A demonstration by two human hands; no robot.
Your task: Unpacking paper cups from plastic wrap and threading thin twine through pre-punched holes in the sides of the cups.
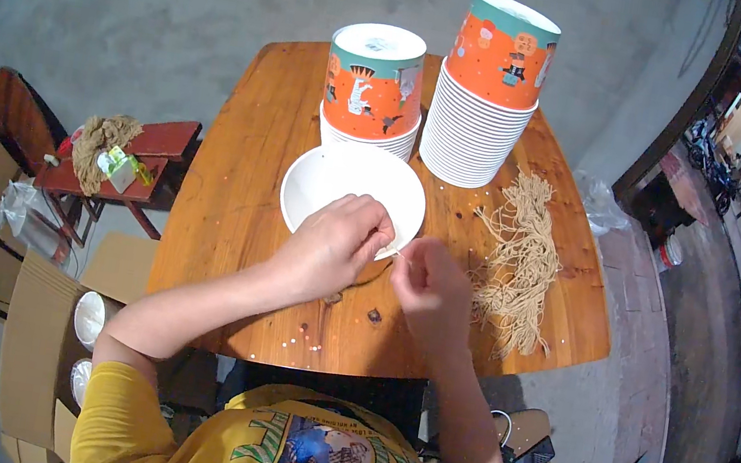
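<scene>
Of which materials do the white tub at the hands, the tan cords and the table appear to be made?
White tub: probably coated paperboard; smooth, thin-walled look. Tan cords: perhaps cotton or jute; matte, thin strands. Table: wood, likely varnished; grain, knots and sheen show.

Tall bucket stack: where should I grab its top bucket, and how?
Probably around the orange wall of the top paper bucket, coming from above and squeezing on both sides: it stands upside down, its wall exposed above the stacked white rims.

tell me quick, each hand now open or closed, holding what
Left hand: pinched closed at the rim of the white tub; anything held is unclear.
Right hand: curled closed beside it; whether it holds anything cannot be told.
</scene>
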